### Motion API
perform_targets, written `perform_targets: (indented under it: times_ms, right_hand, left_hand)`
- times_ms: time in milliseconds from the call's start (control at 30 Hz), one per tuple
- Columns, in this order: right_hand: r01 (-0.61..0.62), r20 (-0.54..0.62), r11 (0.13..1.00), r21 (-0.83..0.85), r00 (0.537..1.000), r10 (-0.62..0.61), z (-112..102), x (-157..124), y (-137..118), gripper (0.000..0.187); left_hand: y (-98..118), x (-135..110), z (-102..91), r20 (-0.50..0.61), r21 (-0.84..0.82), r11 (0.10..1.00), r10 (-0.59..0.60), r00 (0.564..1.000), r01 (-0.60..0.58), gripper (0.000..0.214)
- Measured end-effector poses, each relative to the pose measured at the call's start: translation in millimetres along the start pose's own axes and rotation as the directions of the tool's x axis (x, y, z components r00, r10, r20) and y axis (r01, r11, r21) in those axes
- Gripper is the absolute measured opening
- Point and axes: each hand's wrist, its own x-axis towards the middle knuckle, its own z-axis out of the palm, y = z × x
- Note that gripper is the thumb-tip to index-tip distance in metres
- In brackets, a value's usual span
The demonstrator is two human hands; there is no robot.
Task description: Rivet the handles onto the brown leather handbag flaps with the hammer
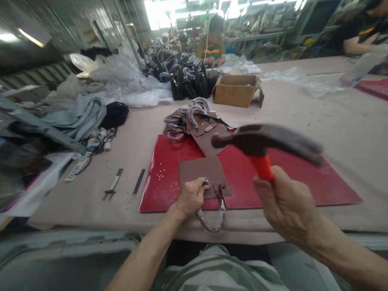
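Observation:
My right hand is wrapped round the red handle of a claw hammer, held up above the board and slightly blurred. My left hand is closed round a short metal punch, of which only the round top shows. It rests on a brown leather panel, and the punch's lower end is hidden by my fingers. A plastic-wrapped bag handle is joined to the panel's near edge and hangs past the board's front edge. Beneath the panel lies a red board.
More brown panels with wrapped handles are piled behind. Small pale studs dot the board's left. A fork-shaped tool and a dark strip lie further left. Beyond are a cardboard box, black bags and a co-worker.

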Motion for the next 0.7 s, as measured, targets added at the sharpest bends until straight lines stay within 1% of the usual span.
perform_targets:
  times_ms: [33, 100, 133, 167, 233, 267, 300, 367, 400, 433, 467, 533, 567, 600, 633, 667, 700]
  right_hand:
    - [0.026, 0.061, 1.0, -0.016, 0.998, -0.025, 1.2, -0.6, 1.1, 0.025]
    - [0.1, 0.211, 0.993, -0.055, 0.974, -0.086, 5.2, -3.2, 4.9, 0.023]
    - [0.108, 0.246, 0.992, -0.067, 0.965, -0.088, 7.2, -4.7, 6.7, 0.023]
    - [0.084, 0.239, 0.994, -0.073, 0.969, -0.064, 8.8, -6.3, 7.9, 0.023]
    - [0.023, 0.172, 0.998, -0.06, 0.985, -0.013, 10.9, -9.1, 8.4, 0.025]
    - [0.017, 0.158, 0.998, -0.054, 0.987, -0.008, 11.6, -10.3, 8.2, 0.025]
    - [0.035, 0.183, 0.998, -0.05, 0.983, -0.025, 12.2, -11.4, 8.1, 0.025]
    - [0.078, 0.289, 0.996, -0.052, 0.955, -0.06, 13.7, -12.9, 10.5, 0.023]
    - [0.065, 0.331, 0.997, -0.046, 0.942, -0.047, 14.9, -13.3, 13.7, 0.023]
    - [0.015, 0.355, 0.999, -0.031, 0.935, -0.003, 16.4, -13.4, 18.6, 0.024]
    - [-0.062, 0.367, 0.998, -0.002, 0.928, 0.059, 18.5, -13.3, 25.3, 0.027]
    - [-0.227, 0.384, 0.971, 0.081, 0.906, 0.18, 24.7, -12.9, 44.2, 0.034]
    - [-0.29, 0.401, 0.951, 0.105, 0.888, 0.226, 28.7, -12.6, 55.8, 0.036]
    - [-0.334, 0.415, 0.939, 0.086, 0.868, 0.271, 33.1, -12.4, 67.9, 0.037]
    - [-0.364, 0.411, 0.931, 0.028, 0.853, 0.322, 37.9, -12.2, 79.6, 0.036]
    - [-0.386, 0.392, 0.921, -0.055, 0.84, 0.375, 42.8, -12.0, 89.8, 0.034]
    - [-0.388, 0.356, 0.91, -0.142, 0.838, 0.413, 47.8, -11.8, 97.6, 0.031]
  left_hand:
    - [-0.2, -0.1, 0.0, -0.001, 0.0, 1.0, -0.002, 1.0, 0.002, 0.012]
    - [-0.9, -0.4, 0.4, 0.004, -0.004, 1.0, 0.001, 1.0, -0.001, 0.012]
    - [-1.3, -0.5, 0.6, 0.007, -0.005, 1.0, 0.006, 1.0, -0.006, 0.012]
    - [-1.8, -0.6, 0.9, 0.009, -0.003, 1.0, 0.012, 1.0, -0.012, 0.013]
    - [-2.7, -0.8, 1.4, 0.006, 0.007, 1.0, 0.023, 1.0, -0.023, 0.012]
    - [-3.0, -0.8, 1.6, -0.001, 0.016, 1.0, 0.027, 1.0, -0.027, 0.012]
    - [-3.2, -1.0, 1.7, -0.008, 0.023, 0.999, 0.032, 0.999, -0.032, 0.013]
    - [-3.1, -1.3, 1.7, -0.009, 0.024, 0.999, 0.044, 0.999, -0.044, 0.014]
    - [-2.8, -1.5, 1.6, -0.007, 0.019, 0.999, 0.046, 0.999, -0.046, 0.015]
    - [-2.4, -1.7, 1.5, -0.003, 0.015, 0.999, 0.043, 0.999, -0.043, 0.014]
    - [-1.9, -1.9, 1.3, 0.0, 0.013, 0.999, 0.036, 0.999, -0.036, 0.014]
    - [-0.6, -2.2, 0.9, -0.001, 0.012, 1.0, 0.023, 1.0, -0.023, 0.013]
    - [0.0, -2.1, 0.6, -0.002, 0.011, 1.0, 0.018, 1.0, -0.018, 0.013]
    - [0.4, -1.9, 0.2, 0.001, 0.006, 1.0, 0.014, 1.0, -0.014, 0.013]
    - [0.6, -1.7, -0.2, 0.005, -0.004, 1.0, 0.013, 1.0, -0.013, 0.013]
    - [0.6, -1.5, -0.6, 0.008, -0.014, 1.0, 0.009, 1.0, -0.009, 0.013]
    - [0.4, -1.3, -1.2, 0.01, -0.022, 1.0, 0.003, 1.0, -0.003, 0.013]
